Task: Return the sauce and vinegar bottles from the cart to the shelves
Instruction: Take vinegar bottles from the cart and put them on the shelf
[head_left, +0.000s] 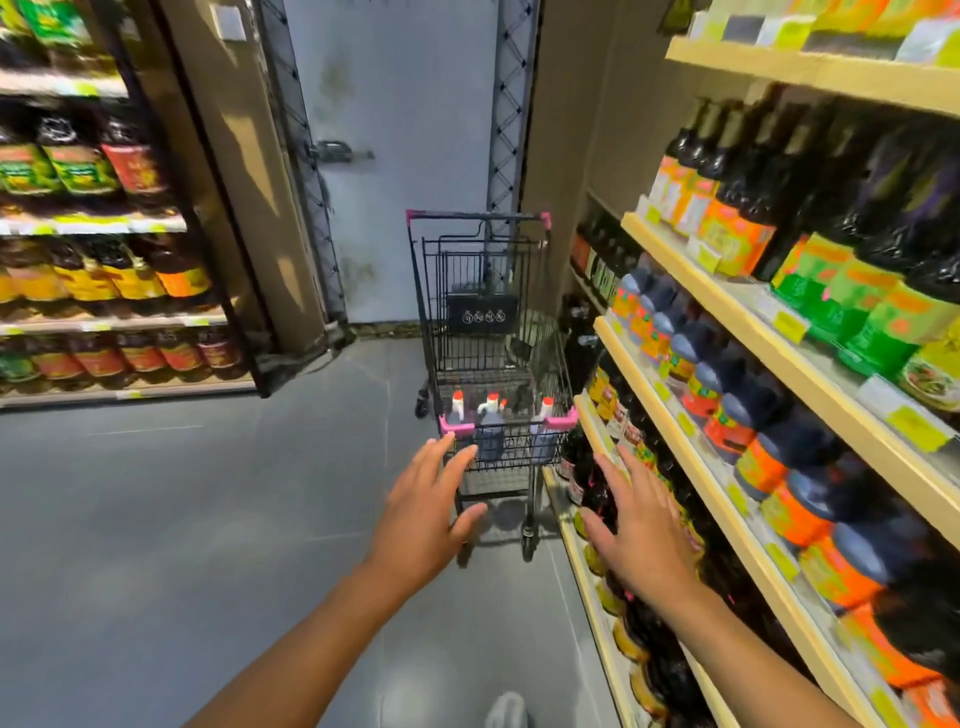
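Note:
A black wire cart (488, 332) with pink corners stands in the aisle ahead of me. Inside its near end stand several bottles with white necks and red caps (491, 415). My left hand (426, 512) stretches toward the cart's near edge with fingers spread, holding nothing and just short of the wire. My right hand (641, 530) is also spread and empty, hovering in front of the lower right shelf (670, 415) of dark bottles.
Wooden shelves (810, 332) packed with dark sauce bottles run along the right. Another stocked shelf unit (104, 317) lines the left. A grey door (395, 156) closes the aisle behind the cart. Grey floor (182, 493) spreads to the left of the cart.

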